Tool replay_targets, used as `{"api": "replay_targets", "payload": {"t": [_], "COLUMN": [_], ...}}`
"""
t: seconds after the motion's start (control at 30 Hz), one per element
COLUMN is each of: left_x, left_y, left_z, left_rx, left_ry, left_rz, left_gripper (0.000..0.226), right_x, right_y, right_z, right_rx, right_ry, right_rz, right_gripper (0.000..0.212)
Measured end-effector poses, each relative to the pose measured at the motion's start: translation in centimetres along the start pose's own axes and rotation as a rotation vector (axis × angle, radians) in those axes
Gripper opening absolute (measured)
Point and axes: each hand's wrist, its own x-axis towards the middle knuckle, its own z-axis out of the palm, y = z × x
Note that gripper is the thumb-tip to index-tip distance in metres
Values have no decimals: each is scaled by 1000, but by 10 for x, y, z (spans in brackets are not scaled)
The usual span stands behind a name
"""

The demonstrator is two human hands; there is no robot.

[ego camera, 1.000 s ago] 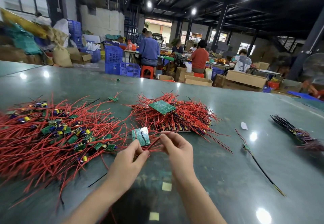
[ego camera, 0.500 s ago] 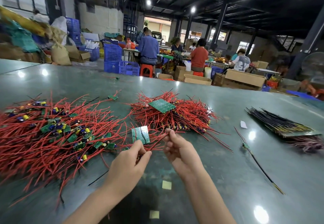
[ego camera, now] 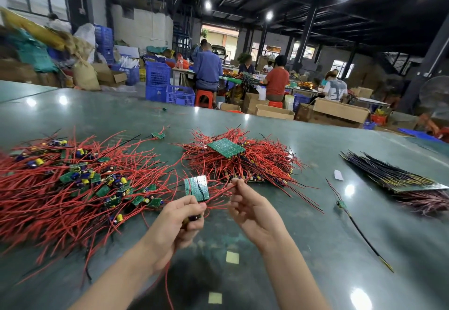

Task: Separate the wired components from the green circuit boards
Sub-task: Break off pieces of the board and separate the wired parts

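My left hand [ego camera: 179, 222] grips the lower edge of a small green circuit board [ego camera: 196, 188], held upright above the table, with red wires trailing from it. My right hand [ego camera: 252, 207] pinches one of those red wires [ego camera: 218, 191] just right of the board. On the left lies a wide spread of separated small boards with red wires [ego camera: 80, 188]. Behind my hands sits a heap of red-wired boards [ego camera: 243, 164] with a larger green panel [ego camera: 226, 147] on top.
A stack of boards with black wires [ego camera: 393, 176] lies at the right. One loose piece with a long black wire [ego camera: 349, 217] rests between that stack and my right hand. The green table [ego camera: 315, 261] ends at cardboard boxes [ego camera: 340, 113], with seated workers behind.
Both hands rose a little and drew slightly apart, with the board still in my left hand. The view shifted, and the black-wired stack at the right came into sight.
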Motion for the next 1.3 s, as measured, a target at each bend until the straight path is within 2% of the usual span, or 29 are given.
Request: {"api": "replay_targets", "payload": {"t": [0.1,0.17,0.27,0.33,0.5,0.63,0.8,0.87,0.97,1.03,1.13,1.23,1.3], "left_x": [1,1,0,0,2,3,-1,0,1,0,-1,-1,-2], "left_y": [-3,-3,-1,0,-3,-5,-2,-2,-2,-2,-3,-2,-2], "left_z": [-5,-5,-2,-3,-10,-8,-1,-2,-7,-8,-4,-2,-4], "left_rx": [187,283,165,60,140,151,-34,-37,37,49,26,-50,-62], "left_ry": [95,102,23,-11,33,24,-118,-106,-83,-113,-171,-211,-258], "left_rz": [62,105,51,12,16,18,-23,-31,-50,-73,-108,-209,-312], "left_gripper": [30,29,33,33,33,32,26,26,26,26,26,26,35], "right_x": [3,3,-1,-2,-1,0,-1,-2,-2,-3,-4,-4,-3], "right_y": [0,-1,-3,-4,-8,-7,-6,-8,-9,-7,-6,-8,-7], "right_z": [-5,-5,0,1,0,-1,-1,-2,-2,-2,-1,-2,-2], "right_rx": [-274,-218,109,223,-76,-11,185,84,-28,26,138,44,9], "right_ry": [179,169,70,29,94,115,77,87,119,104,90,134,155], "right_rz": [-143,-119,70,98,-52,-23,71,34,-27,29,93,6,-42], "right_gripper": [7,8,10,10,9,9,10,16,11,8,14,16,15]}}
